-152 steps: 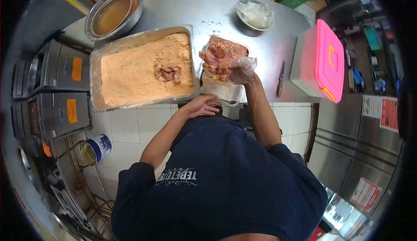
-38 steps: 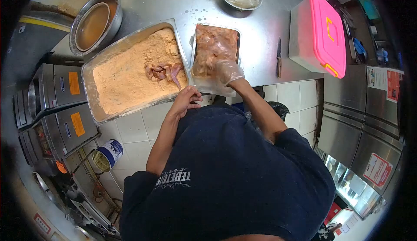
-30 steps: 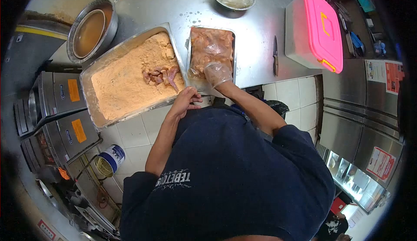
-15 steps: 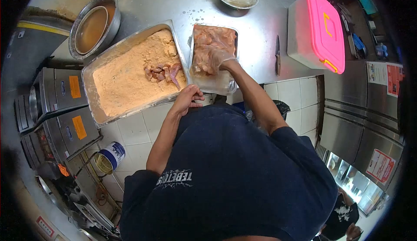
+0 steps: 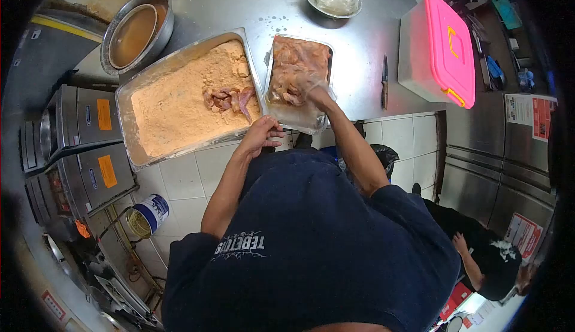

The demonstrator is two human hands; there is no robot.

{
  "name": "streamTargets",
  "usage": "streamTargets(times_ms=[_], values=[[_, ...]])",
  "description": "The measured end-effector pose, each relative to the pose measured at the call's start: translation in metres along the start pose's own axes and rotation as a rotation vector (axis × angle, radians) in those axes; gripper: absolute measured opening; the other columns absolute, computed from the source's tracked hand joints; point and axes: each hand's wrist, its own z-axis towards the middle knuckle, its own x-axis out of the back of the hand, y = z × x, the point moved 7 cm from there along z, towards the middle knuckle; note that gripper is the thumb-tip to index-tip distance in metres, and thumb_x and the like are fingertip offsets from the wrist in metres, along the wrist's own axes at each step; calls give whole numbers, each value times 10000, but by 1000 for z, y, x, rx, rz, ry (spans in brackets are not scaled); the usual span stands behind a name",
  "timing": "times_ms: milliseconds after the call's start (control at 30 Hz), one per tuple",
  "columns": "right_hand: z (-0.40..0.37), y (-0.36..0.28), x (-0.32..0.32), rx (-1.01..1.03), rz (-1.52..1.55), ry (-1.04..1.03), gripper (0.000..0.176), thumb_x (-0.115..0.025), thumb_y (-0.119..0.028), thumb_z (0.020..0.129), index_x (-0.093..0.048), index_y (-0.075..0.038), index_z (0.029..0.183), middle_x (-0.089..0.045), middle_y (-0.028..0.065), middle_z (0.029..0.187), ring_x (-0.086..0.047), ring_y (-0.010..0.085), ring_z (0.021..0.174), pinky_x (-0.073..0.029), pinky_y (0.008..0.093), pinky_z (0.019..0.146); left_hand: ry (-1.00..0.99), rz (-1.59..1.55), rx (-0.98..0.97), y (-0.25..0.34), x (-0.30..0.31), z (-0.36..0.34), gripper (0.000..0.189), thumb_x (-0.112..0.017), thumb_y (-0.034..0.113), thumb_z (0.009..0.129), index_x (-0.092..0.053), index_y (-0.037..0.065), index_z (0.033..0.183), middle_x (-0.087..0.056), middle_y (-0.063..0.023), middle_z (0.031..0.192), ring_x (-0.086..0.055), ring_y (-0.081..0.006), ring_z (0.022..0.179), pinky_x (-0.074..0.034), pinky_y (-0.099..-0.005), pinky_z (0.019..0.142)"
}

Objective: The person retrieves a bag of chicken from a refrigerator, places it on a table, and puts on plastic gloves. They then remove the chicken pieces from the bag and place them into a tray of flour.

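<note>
My right hand [image 5: 312,88], with a clear plastic glove around it, is down at the raw meat pieces [image 5: 299,62] in a metal tray lined with clear plastic [image 5: 299,116]. Motion blur and the plastic hide its fingers. Beside the near right corner of a large metal tray [image 5: 124,122] is my left hand [image 5: 263,134], bare, with loosely bent fingers slightly apart and nothing visible in them. That tray holds orange-tinted flour [image 5: 173,104], and a small heap of raw meat pieces [image 5: 226,99] lies on it near the right side.
Nested bowls of brownish liquid [image 5: 133,35] stand at the far left. A bowl with crumpled plastic [image 5: 332,0] sits at the back. A knife [image 5: 385,83] lies right, near a bin with a pink lid [image 5: 449,47]. Another person [image 5: 479,248] is behind me at right.
My right hand has shifted slightly within the meat tray and is blurrier. My left hand stays by the flour tray. The other person shows more fully at lower right.
</note>
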Motion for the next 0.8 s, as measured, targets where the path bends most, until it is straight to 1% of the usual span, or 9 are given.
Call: streamTargets(times_ms=[67, 100, 167, 200, 267, 400, 500, 700, 800], values=[[13, 41, -34, -12, 149, 237, 378, -552, -374, 762, -568, -35, 927, -595, 125, 900, -552, 293, 804, -428, 355, 718, -3, -8, 4, -1, -1, 1, 208, -379, 290, 913, -452, 103, 858, -515, -25, 846, -555, -133, 763, -518, -314, 617], [11, 40, -37, -13, 147, 236, 378, -552, -374, 762, -568, -35, 927, -595, 125, 900, -552, 293, 804, -428, 355, 718, -5, -10, 3, -2, -2, 1, 208, -379, 290, 913, -452, 103, 858, -515, -25, 846, -555, -133, 763, -518, -314, 617], [9, 43, -34, -20, 216, 398, 322, -541, -313, 779, -572, -45, 955, -581, 126, 950, -544, 294, 844, -417, 358, 768, 3, 11, 2, 0, -2, 1, 208, -378, 286, 914, -451, 100, 856, -515, -24, 843, -555, -134, 763, -521, -313, 620], [11, 46, -38, -18, 212, 397, 322, -541, -313, 779, -572, -45, 955, -581, 126, 950, -544, 294, 844, -417, 358, 768, 3, 9, 0, 0, -2, 2, 208, -378, 286, 914, -451, 100, 856, -515, -24, 843, -555, -134, 763, -521, -313, 620], [7, 43, -33, 9, 31, 516, 258, -524, -226, 787, -575, -57, 974, -569, 120, 1004, -552, 272, 834, -432, 333, 749, -22, 20, 0, -1, -2, 3, 209, -388, 290, 911, -452, 97, 865, -528, -21, 837, -565, -122, 764, -533, -289, 605], [-11, 30, -18, 36, 222, 456, 251, -526, -219, 780, -580, -53, 959, -574, 126, 987, -554, 274, 829, -431, 338, 742, -12, -27, -5, 1, 1, 4, 211, -387, 293, 911, -454, 98, 866, -530, -20, 836, -566, -121, 759, -531, -291, 600], [-15, 23, -9, 39, 276, 400, 245, -527, -214, 774, -584, -50, 948, -578, 130, 974, -556, 276, 825, -430, 341, 736, -12, -63, 13, 1, -2, 1, 193, -399, 267, 904, -449, 87, 853, -508, -34, 835, -554, -135, 761, -520, -307, 619], [16, 37, -22, 18, 298, 451, 235, -530, -203, 764, -592, -45, 926, -586, 139, 947, -560, 279, 818, -429, 348, 725, -16, -9, 12, 5, -4, 3, 166, -420, 243, 881, -448, 82, 854, -503, -32, 842, -551, -131, 763, -513, -304, 617], [22, 39, -25, 9, 280, 466, 230, -532, -198, 758, -596, -43, 915, -590, 144, 934, -562, 281, 814, -428, 351, 719, -31, 12, 6, 3, -4, 6, 221, -390, 298, 908, -455, 92, 857, -512, -27, 841, -553, -133, 775, -524, -308, 621]])
